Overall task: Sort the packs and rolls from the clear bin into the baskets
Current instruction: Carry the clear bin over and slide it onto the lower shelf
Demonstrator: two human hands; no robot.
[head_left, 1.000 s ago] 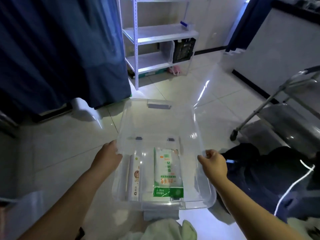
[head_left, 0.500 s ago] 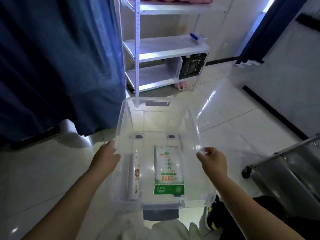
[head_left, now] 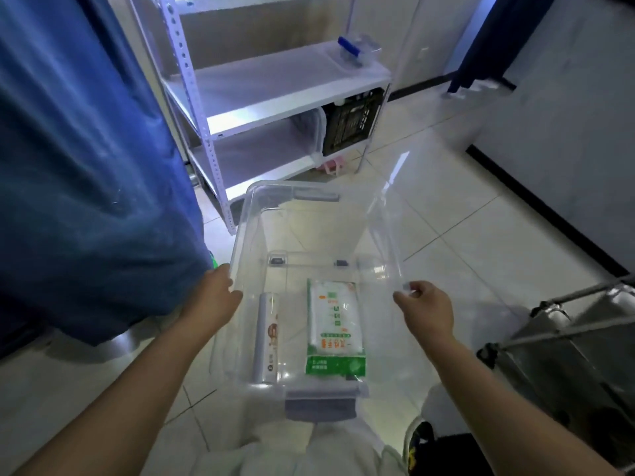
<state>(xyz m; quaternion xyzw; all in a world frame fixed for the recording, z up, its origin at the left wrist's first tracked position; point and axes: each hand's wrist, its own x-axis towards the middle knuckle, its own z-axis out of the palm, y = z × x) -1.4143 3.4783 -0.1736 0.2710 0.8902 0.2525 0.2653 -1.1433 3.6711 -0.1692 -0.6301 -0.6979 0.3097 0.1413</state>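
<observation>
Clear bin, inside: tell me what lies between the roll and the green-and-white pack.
Nothing: in the head view, only a bare strip of the clear bin's floor separates the roll from the green-and-white pack.

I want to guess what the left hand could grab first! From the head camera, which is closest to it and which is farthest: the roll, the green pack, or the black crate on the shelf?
1. Roll: lies in the clear bin, on the side of the left hand.
2. Green pack: lies in the bin's middle, right of the roll.
3. Black crate: stands far off on the white shelf.
</observation>
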